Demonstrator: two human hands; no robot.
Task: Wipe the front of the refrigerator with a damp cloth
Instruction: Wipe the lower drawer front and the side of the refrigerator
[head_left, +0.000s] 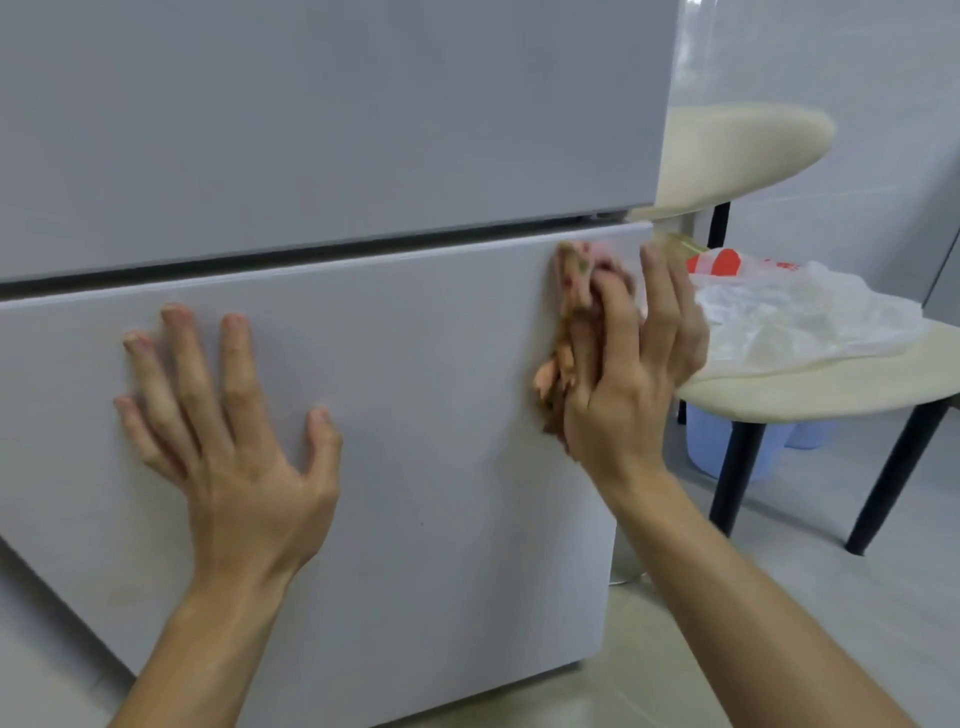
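Cloth sat bunched under the right hand, gripped against the fridge drawer's right edge; left hand lay flat, fingers spread, bracing. Firm, overlapping strokes leftward would suit.

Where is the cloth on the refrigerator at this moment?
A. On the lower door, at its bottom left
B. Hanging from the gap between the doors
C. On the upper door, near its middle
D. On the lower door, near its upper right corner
D: the right hand holds the bunched cloth against the lower door, just under the gap and near its right edge, while the left hand lies flat further left.
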